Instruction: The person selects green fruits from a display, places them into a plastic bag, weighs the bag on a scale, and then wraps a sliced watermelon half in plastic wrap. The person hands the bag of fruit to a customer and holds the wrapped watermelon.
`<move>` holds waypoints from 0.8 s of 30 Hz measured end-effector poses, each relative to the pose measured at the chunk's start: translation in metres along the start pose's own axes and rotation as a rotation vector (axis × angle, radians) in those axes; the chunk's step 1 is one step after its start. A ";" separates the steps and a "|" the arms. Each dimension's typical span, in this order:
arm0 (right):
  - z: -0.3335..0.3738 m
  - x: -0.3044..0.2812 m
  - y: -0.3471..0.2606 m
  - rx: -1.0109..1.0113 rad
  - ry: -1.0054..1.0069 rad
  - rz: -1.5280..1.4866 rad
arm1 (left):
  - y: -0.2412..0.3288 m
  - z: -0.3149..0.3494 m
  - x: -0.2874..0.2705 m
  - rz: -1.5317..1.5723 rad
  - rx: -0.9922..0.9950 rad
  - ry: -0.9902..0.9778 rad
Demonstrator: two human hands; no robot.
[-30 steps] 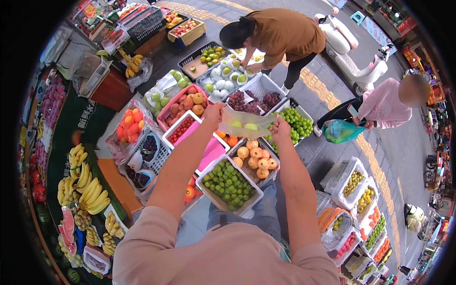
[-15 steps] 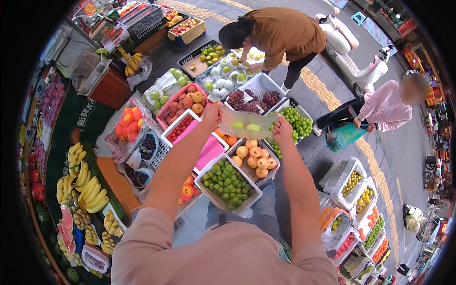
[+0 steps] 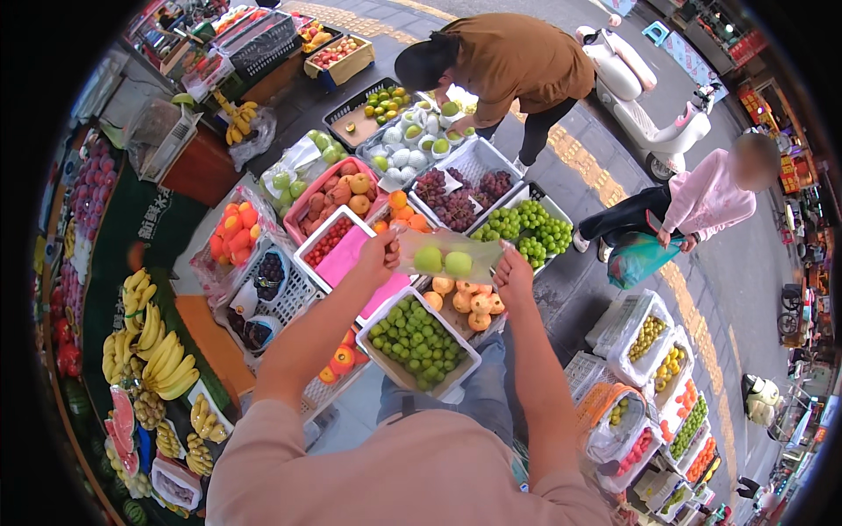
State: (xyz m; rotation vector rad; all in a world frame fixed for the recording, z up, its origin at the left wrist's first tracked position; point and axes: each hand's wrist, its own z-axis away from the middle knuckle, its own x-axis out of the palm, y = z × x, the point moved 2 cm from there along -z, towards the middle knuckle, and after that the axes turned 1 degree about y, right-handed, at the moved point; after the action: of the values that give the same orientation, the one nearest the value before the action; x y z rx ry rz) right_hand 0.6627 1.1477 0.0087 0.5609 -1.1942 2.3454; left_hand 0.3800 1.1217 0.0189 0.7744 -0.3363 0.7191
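Left hand [image 3: 381, 255]: fingers closed, gripping left end of translucent whitish plastic bag [image 3: 445, 243]. Right hand [image 3: 514, 275]: fingers closed on right end. Bag stretched between, two round light-green fruits [image 3: 458, 264] inside, above pinkish-orange round fruits [image 3: 480, 304] in crate.

- Soft, even daylight brightens the grey stone pavement [image 3: 574, 294].
- Fisheye distortion curves outer edges toward black corners.
- The pink-sweatered passer-by's head [image 3: 756, 162] is blurred.
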 end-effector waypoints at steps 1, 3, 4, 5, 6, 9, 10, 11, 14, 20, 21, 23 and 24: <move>0.010 0.002 0.001 -0.010 0.002 0.027 | 0.000 0.009 -0.004 0.023 -0.002 -0.017; 0.032 0.008 0.002 -0.030 0.012 0.079 | -0.002 0.030 -0.005 0.073 -0.015 -0.039; 0.043 0.013 0.001 -0.038 0.008 0.113 | -0.002 0.043 -0.005 0.103 -0.025 -0.042; 0.054 0.020 -0.001 -0.041 0.028 0.118 | -0.003 0.055 -0.005 0.132 -0.031 -0.045; 0.064 0.025 -0.002 -0.045 0.052 0.121 | -0.003 0.064 -0.008 0.142 -0.021 -0.065; 0.081 0.026 0.001 -0.057 0.092 0.123 | -0.005 0.084 -0.014 0.174 -0.001 -0.100; 0.086 0.025 0.001 -0.065 0.106 0.118 | -0.007 0.089 -0.015 0.184 -0.003 -0.094; 0.090 0.025 0.001 -0.073 0.115 0.113 | -0.007 0.093 -0.015 0.193 -0.002 -0.088; 0.099 0.022 0.002 -0.089 0.131 0.082 | -0.010 0.101 -0.018 0.163 0.001 -0.042; 0.097 0.019 -0.003 -0.070 0.161 0.007 | -0.012 0.102 -0.017 0.165 -0.039 -0.042; 0.092 0.021 -0.005 -0.061 0.112 -0.005 | -0.009 0.100 -0.013 0.163 -0.031 -0.047; 0.075 0.030 -0.016 -0.045 0.012 -0.030 | 0.002 0.087 0.000 0.159 -0.012 -0.060; 0.063 0.030 -0.023 0.022 -0.061 -0.066 | 0.009 0.077 0.002 0.158 -0.023 -0.133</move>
State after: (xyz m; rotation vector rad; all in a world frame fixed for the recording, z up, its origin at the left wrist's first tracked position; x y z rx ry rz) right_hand 0.6607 1.1141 0.0736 0.6741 -1.1604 2.3034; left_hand 0.3730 1.0706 0.0769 0.7816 -0.5303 0.8126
